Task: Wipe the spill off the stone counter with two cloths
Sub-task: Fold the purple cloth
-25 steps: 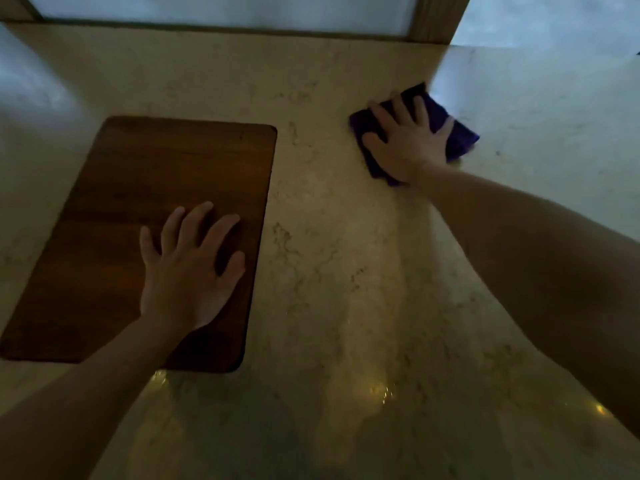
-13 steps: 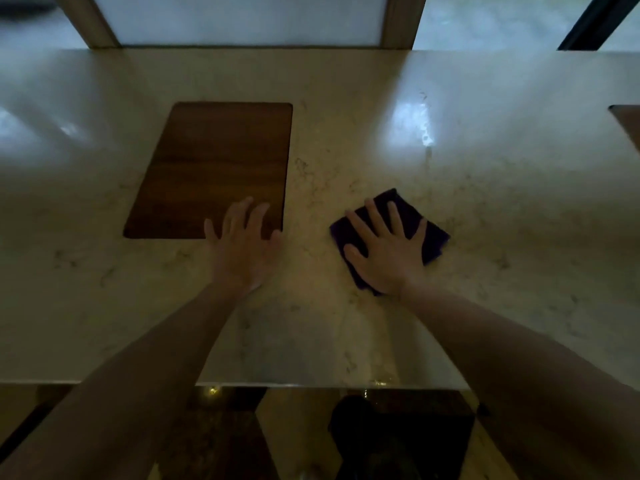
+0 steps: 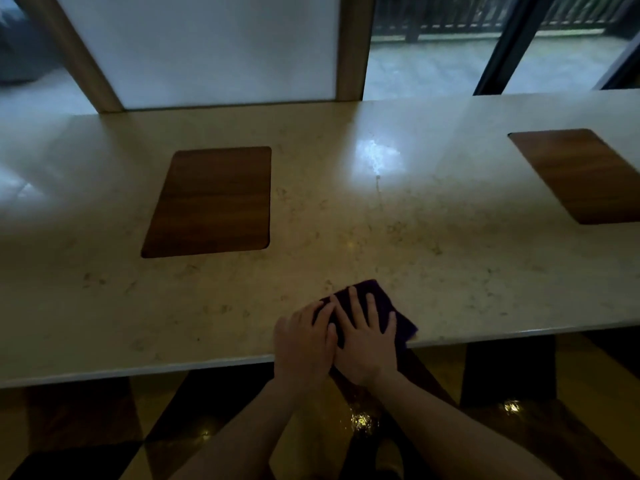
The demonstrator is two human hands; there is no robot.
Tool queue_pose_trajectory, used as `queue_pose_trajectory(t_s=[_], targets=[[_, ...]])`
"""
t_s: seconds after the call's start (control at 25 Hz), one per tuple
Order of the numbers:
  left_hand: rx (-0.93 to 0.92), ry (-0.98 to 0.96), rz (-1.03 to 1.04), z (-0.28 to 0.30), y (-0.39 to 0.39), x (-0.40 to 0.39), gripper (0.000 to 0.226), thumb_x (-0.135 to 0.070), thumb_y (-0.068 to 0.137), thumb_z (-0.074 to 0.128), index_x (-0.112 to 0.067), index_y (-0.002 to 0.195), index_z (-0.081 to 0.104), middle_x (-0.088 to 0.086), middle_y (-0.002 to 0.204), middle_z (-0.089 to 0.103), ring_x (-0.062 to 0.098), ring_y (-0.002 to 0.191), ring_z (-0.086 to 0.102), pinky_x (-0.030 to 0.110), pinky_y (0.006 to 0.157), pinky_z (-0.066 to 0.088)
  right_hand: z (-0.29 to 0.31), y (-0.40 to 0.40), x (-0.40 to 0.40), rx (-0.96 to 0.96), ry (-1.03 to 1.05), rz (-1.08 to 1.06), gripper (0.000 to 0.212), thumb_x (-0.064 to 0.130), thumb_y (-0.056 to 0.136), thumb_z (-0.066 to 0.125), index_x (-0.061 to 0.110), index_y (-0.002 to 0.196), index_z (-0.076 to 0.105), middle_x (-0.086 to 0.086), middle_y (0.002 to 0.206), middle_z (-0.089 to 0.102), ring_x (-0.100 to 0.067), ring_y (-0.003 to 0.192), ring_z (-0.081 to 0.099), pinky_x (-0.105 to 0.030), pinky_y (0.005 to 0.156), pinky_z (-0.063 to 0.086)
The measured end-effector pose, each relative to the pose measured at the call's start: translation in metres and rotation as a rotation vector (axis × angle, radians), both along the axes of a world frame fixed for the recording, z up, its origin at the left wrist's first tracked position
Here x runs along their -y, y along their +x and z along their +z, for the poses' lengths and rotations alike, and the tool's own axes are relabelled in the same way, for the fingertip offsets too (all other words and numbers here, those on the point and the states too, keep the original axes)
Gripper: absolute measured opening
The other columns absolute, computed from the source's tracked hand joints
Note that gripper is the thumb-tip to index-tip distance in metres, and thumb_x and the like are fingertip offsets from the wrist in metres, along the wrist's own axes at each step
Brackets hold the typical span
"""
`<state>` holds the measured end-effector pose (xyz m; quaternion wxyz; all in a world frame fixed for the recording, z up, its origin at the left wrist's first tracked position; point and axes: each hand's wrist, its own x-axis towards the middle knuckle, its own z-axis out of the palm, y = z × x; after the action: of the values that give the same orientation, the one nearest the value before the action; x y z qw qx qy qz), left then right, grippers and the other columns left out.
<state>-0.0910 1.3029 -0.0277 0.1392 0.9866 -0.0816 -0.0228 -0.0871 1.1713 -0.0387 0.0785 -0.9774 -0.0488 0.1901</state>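
Pressing both hands on a dark purple cloth (image 3: pixel 377 299) at the near edge of the stone counter (image 3: pixel 346 237).

R hand (image 3: pixel 367 337) lies flat on the cloth w/ fingers straight and spread; L hand (image 3: pixel 303 337) sits just beside it, touching, fingertips reaching onto the cloth's left part, its fingers a bit bent, but can't tell if they pinch any fabric. Most of the cloth is hidden under the hands; only its far corner and right side show, the right corner at (maybe just over) the counter's lip. Only one cloth visible. Lighting is dim, so no wet patch can be made out for sure; a bright glare spot (image 3: pixel 377 157) sits farther back. Two wooden insets: one (image 3: pixel 211 202) far-left of the hands, another (image 3: pixel 581 174) at right, cut off by the frame edge. Glossy floor (image 3: pixel 86 427) shows below the counter.
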Motion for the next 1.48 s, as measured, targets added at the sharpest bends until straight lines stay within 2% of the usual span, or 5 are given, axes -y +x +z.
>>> queue_pose_trajectory(t_s=[0.2,0.4,0.72,1.08,1.48], targets=[[-0.231,0.195,-0.030,0.020,0.019,0.007,0.064,-0.047,0.101,0.036,-0.028,0.154,0.008,0.004,0.143,0.039,0.026,0.126,0.045,0.047,0.099,0.039,0.028,0.000,0.021,0.006,0.178,-0.046,0.082,0.059,0.090,0.045,0.040,0.155,-0.002,0.004,0.167,-0.006,-0.026,0.152,0.004,-0.056,0.117,0.015],[-0.409,0.187,0.061,0.026,0.040,0.021,0.041,-0.041,0.096,0.048,-0.020,0.130,0.041,0.008,0.131,0.042,0.028,0.121,0.043,0.047,0.098,0.037,0.035,0.039,0.062,-0.061,-0.013,-0.026,0.079,0.058,0.092,0.049,0.031,0.155,0.010,-0.004,0.161,0.015,-0.037,0.138,0.026,-0.054,0.108,0.030],[-0.245,0.128,-0.026,0.034,-0.045,0.050,0.027,-0.028,0.097,0.038,-0.027,0.124,0.040,-0.003,0.127,0.043,0.021,0.116,0.042,0.036,0.096,0.033,0.032,-0.050,0.087,0.063,0.185,-0.071,0.032,0.034,0.093,0.053,0.032,0.119,0.036,0.005,0.120,0.049,-0.020,0.106,0.055,-0.039,0.089,0.044],[-0.047,-0.565,-0.129,0.114,-0.017,0.208,0.041,-0.011,0.081,0.064,-0.040,0.106,0.046,-0.008,0.105,0.051,0.006,0.087,0.059,0.022,0.070,0.052,0.137,-0.053,0.280,0.205,0.496,-0.300,0.020,0.039,0.078,0.065,0.030,0.089,0.050,0.011,0.094,0.043,-0.014,0.095,0.049,-0.025,0.077,0.046],[-0.033,-0.827,-0.629,0.236,-0.002,0.487,0.025,-0.009,0.089,0.068,-0.025,0.106,0.058,-0.009,0.099,0.062,0.001,0.088,0.058,0.006,0.070,0.045,0.264,-0.152,0.511,0.671,0.856,-0.854,0.028,0.024,0.086,0.076,0.031,0.104,0.056,0.013,0.095,0.063,0.001,0.084,0.061,-0.012,0.064,0.050]])
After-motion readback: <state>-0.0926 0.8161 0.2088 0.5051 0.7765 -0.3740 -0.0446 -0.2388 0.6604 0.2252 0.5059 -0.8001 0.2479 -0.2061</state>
